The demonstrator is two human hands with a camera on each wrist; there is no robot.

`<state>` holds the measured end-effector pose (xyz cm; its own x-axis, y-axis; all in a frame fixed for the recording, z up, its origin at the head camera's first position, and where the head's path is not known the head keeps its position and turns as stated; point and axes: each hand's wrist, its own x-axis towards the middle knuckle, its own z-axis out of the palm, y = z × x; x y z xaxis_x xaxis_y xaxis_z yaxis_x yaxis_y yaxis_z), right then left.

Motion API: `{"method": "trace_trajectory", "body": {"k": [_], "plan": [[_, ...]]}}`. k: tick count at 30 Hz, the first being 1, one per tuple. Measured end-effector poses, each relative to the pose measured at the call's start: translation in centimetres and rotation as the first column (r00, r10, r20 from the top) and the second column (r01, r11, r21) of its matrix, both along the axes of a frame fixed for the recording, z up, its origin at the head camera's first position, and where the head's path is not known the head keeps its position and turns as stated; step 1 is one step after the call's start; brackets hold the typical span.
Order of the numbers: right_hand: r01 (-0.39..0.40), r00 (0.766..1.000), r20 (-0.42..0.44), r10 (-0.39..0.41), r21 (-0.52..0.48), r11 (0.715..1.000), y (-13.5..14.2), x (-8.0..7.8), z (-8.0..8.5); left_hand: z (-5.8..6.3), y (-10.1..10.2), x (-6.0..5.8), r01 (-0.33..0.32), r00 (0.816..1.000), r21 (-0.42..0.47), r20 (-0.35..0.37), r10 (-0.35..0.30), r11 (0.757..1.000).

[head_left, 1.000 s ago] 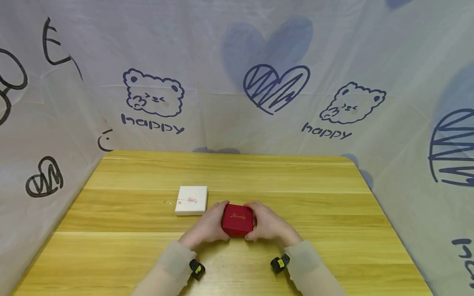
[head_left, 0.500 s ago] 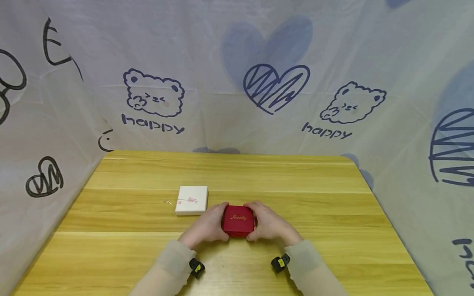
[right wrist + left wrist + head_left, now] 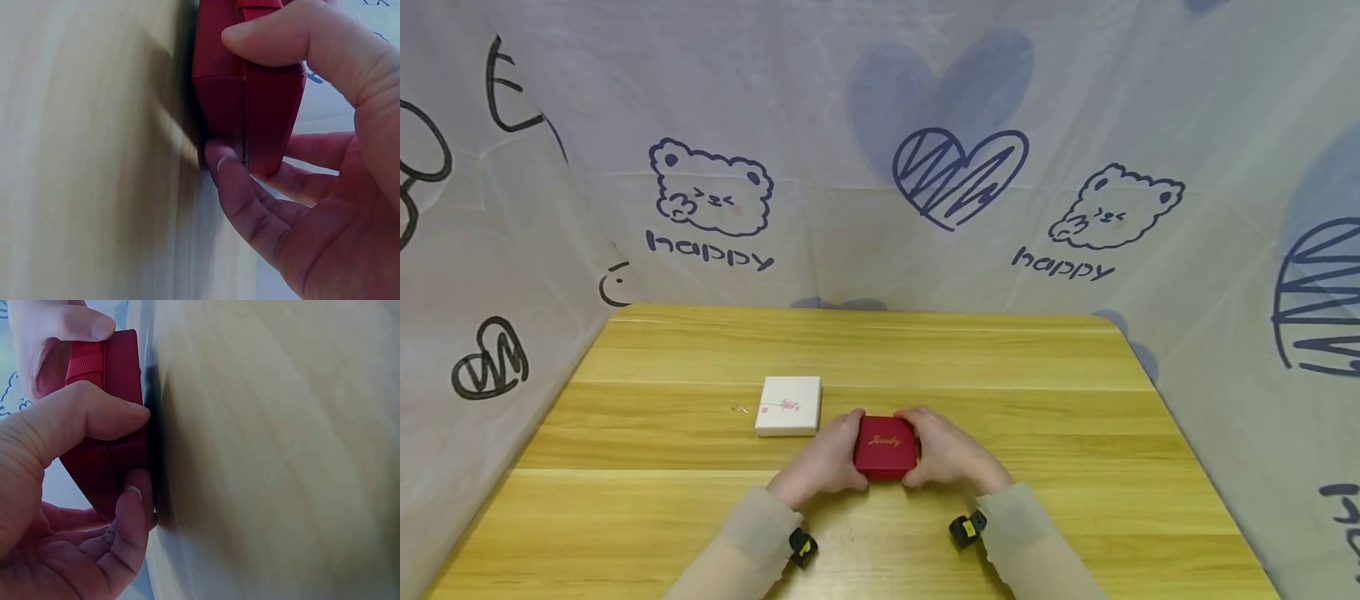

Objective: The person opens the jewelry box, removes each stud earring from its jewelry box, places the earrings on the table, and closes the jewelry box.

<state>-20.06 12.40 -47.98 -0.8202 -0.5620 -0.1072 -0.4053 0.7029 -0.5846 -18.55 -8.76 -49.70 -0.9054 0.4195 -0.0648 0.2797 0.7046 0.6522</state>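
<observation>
A red jewelry box with gold lettering on its lid stands closed between both hands, close over the table. My left hand grips its left side; in the left wrist view the thumb presses the front face and the fingers curl in under the side. On the right side my right hand holds it the same way, with the thumb on the front near a ribbed red ribbon. The lid's seam shows as a thin line along the side in the right wrist view.
A flat white box with a pink flower print lies left of and behind the red box. Beside it are tiny shiny bits. The wooden table ends at a patterned cloth at the back and sides.
The red box has shifted very slightly to the right and squared up, having been a little turned a second ago. Both hands keep their grip on it.
</observation>
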Motion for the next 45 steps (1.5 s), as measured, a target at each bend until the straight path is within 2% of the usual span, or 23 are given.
{"method": "trace_trajectory", "body": {"k": [5, 17, 25, 31, 40, 45], "plan": [[-0.005, 1.0, 0.002, 0.005, 0.016, 1.0, -0.04, -0.05, 0.13, 0.06, 0.06, 0.02, 0.004, 1.0, -0.007, -0.004, -0.004, 1.0], [-0.002, 1.0, -0.024, 0.002, -0.033, 0.999, -0.12, 0.06, -0.27, 0.43, -0.16, 0.02, 0.015, 1.0, -0.005, -0.013, -0.016, 1.0], [-0.024, 0.998, -0.056, 0.021, -0.057, 0.998, -0.15, 0.28, -0.3, 0.19, -0.16, -0.01, 0.019, 0.999, -0.023, -0.039, -0.02, 1.0], [-0.029, 0.997, -0.07, 0.027, -0.031, 0.999, -0.19, 0.21, -0.14, 0.12, -0.19, 0.14, 0.018, 0.999, -0.014, -0.026, -0.019, 1.0], [-0.009, 1.0, -0.027, 0.01, 0.036, 0.999, -0.33, 0.01, 0.46, 0.04, 0.03, 0.36, 0.03, 0.998, -0.029, -0.05, -0.032, 0.999], [-0.003, 1.0, -0.015, 0.004, 0.039, 0.999, -0.29, -0.05, 0.53, 0.1, 0.04, 0.32, 0.035, 0.998, -0.024, -0.056, -0.036, 0.999]]}}
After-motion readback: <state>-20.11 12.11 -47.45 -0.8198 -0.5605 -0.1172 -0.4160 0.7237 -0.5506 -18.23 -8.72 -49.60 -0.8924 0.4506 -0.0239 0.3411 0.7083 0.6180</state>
